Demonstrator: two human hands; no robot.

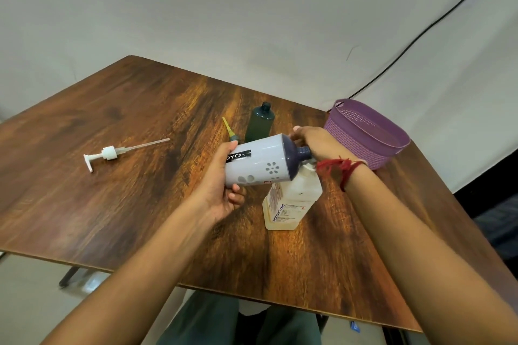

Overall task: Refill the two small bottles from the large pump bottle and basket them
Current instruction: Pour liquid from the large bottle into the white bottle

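Note:
My left hand (221,193) grips the base end of the large lavender bottle (260,162), which has a dark top and no pump. The bottle is tipped on its side, its dark neck pointing right and down onto the mouth of a white translucent bottle (291,199) standing on the table. My right hand (316,143) curls round the dark neck, thumb on the shoulder, and hides the white bottle's mouth. A dark green small bottle (259,123) stands uncapped just behind. Its yellow nozzle cap (229,131) lies to its left.
The white pump head with its long tube (109,152) lies on the wooden table (140,190) at the left. A purple basket (361,145) stands at the table's right edge, behind my right wrist. A black cable runs along the wall.

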